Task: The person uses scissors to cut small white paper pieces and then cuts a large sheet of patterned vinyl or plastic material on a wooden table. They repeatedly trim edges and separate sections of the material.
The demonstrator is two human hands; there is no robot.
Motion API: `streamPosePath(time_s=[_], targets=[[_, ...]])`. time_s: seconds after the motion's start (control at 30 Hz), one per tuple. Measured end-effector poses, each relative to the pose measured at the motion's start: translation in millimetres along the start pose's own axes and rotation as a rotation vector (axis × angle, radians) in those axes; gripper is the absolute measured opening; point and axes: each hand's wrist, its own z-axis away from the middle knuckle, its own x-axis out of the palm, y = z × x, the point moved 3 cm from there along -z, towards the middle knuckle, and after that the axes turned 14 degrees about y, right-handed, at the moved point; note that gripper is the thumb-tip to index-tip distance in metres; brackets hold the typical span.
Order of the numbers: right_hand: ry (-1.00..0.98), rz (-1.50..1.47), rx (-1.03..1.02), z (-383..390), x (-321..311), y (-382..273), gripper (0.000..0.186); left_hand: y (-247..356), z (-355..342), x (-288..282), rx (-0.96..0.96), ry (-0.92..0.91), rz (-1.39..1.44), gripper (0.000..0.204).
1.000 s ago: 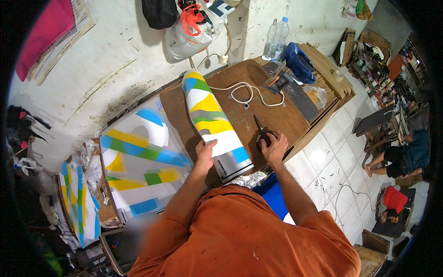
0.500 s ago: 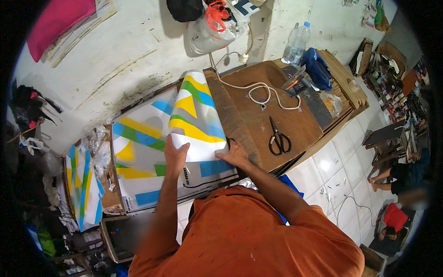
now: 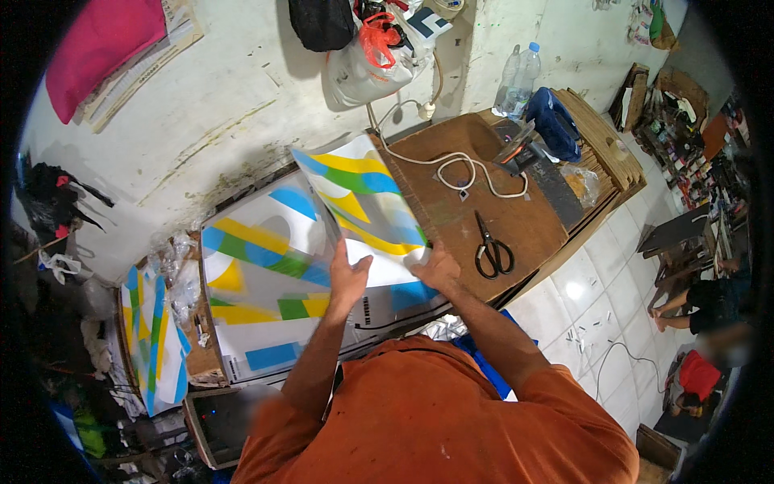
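Observation:
A white sheet printed with yellow, blue and green shapes is bent over a larger, flatter stack of similar printed sheets under translucent film. My left hand grips its near left side, thumb raised and fingers partly hidden. My right hand is closed on its near right corner. Just right of that hand, black-handled scissors lie on a worn brown board, where a looped white cable also runs. Another patterned piece lies at the far left.
Bottles, a blue case and stacked cardboard crowd the back right. Bags hang on the wall. An open box sits at lower left. Two other people are low down beyond the tiled floor at right.
Since a second ago, my right hand has left the scissors for the sheet. The rolled sheet has shifted left onto the stack, then slightly back right, opening flatter in both hands.

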Motion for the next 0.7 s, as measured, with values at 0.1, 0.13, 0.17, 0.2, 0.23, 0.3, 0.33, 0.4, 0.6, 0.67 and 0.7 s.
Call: streamPosePath(time_s=[0.1,0.13,0.17,0.2,0.23,0.3,0.33,0.4,0.6,0.67,0.7], targets=[[0.184,0.166,-0.084,-6.1,-30.0,22.5,0.090,-10.0,3.4,32.3,-0.027,-0.039,-0.074,0.074],[0.245,0.238,-0.100,-8.1,-38.8,29.0,0.089,-13.5,5.0,41.2,-0.059,-0.051,-0.122,0.074],[0.306,0.280,-0.148,-11.2,-46.8,33.4,0.083,-16.8,8.2,47.7,-0.127,-0.061,-0.082,0.073],[0.345,0.334,-0.167,-14.5,-53.7,39.0,0.076,-17.6,6.6,48.3,-0.110,-0.013,-0.032,0.072],[0.385,0.387,-0.184,-18.1,-59.3,44.3,0.069,-18.5,4.6,47.1,-0.119,0.026,0.029,0.071],[0.394,0.205,-0.232,-27.7,-64.9,53.1,0.056,-20.7,-4.9,33.9,-0.214,0.018,0.132,0.068],[0.397,0.112,-0.255,-32.3,-64.7,56.3,0.050,-18.4,-8.6,18.2,-0.192,0.000,0.173,0.067],[0.400,0.024,-0.164,-39.9,-56.3,62.0,0.045,-11.7,-21.3,-10.5,-0.155,-0.034,0.033,0.067],[0.247,0.080,-0.184,-33.5,-9.1,33.6,0.091,31.9,-31.1,-126.6,-0.156,0.038,-0.193,0.062],[0.132,0.210,-0.156,-19.5,7.9,13.9,0.104,45.6,-26.7,-163.6,-0.115,0.059,-0.312,0.064],[0.114,0.233,-0.170,-14.1,11.7,4.1,0.105,49.1,-26.6,-180.8,-0.174,0.050,-0.293,0.062]])
